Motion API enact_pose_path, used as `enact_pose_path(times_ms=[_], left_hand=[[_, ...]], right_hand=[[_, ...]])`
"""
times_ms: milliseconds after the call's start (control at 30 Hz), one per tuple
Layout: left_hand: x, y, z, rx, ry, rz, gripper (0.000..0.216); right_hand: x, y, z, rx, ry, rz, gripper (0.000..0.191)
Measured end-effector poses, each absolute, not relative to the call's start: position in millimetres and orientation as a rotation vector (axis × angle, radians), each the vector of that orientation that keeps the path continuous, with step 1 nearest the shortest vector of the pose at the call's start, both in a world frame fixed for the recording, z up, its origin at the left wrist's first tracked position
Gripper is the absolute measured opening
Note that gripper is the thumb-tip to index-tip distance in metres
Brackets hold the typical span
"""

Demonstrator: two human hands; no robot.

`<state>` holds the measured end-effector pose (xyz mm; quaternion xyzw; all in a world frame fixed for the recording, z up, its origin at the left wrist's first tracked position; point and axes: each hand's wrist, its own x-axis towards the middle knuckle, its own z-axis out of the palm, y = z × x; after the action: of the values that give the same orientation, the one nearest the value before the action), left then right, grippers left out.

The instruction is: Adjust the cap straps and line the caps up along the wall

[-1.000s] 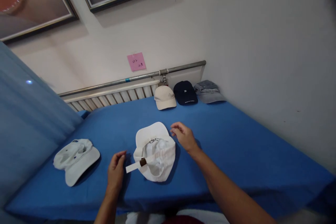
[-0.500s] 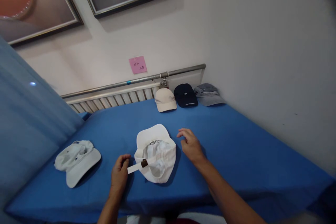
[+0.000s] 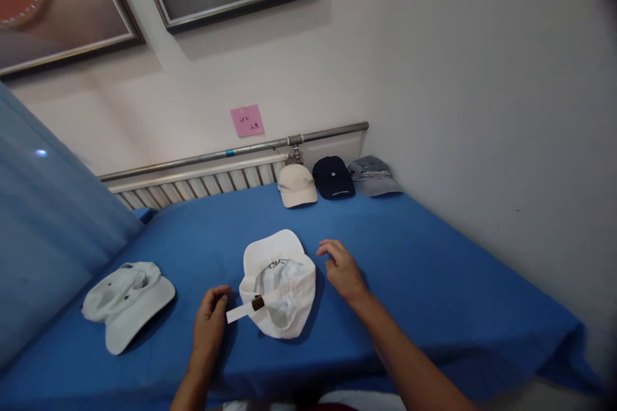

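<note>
A white baseball cap (image 3: 306,286) lies on the blue-covered table between my hands, its brim pointing to the far side and its inside partly showing. Its white back strap (image 3: 237,313), with a brown buckle (image 3: 258,302), sticks out to the left. My left hand (image 3: 210,321) rests just left of the strap's end, fingers loosely bent and apart, with nothing seen in them. Off the cap's right side, my right hand (image 3: 341,268) hovers with its fingers partly curled, apart and holding nothing. Farther left sits a pale cap (image 3: 139,314) with its brim toward me.
A beige cap (image 3: 297,186), a black cap (image 3: 333,178) and a faded grey cap (image 3: 375,176) stand in a row at the table's back. Behind are a radiator (image 3: 207,186) and pipe (image 3: 332,133). A blue curtain (image 3: 53,218) hangs at left.
The whole view has shifted a little, so things appear farther left. My left hand has drawn slightly away from the strap's end. The white cap stays between my hands.
</note>
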<state>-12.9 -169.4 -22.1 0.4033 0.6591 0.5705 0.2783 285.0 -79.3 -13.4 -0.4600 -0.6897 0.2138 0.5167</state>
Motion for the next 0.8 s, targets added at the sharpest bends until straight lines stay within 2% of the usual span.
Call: enact_pose_path(times_ms=[167,333,533,633,733,800], left_hand=[[-12,-152,22,1.173,1.674,1.541,0.031],[30,-118,75,1.519,1.400,0.858,0.008],[72,-86,70,1.585,1.422,0.547,0.016],[69,-85,71,1.558,1.410,0.458,0.015],[52,-95,85,1.534,1.380,0.439,0.003],[36,-107,95,1.555,1.364,0.460,0.011]], right_hand=[[284,-78,-15,-1.123,-1.667,0.570,0.032],[282,-80,-16,-1.110,-1.704,0.640,0.035],[280,-86,-15,-0.949,-1.848,0.795,0.048],[278,-88,-14,-0.895,-1.909,0.795,0.036],[277,-90,-11,-0.882,-1.860,0.781,0.028],[277,-90,-8,-0.882,-1.806,0.779,0.027]])
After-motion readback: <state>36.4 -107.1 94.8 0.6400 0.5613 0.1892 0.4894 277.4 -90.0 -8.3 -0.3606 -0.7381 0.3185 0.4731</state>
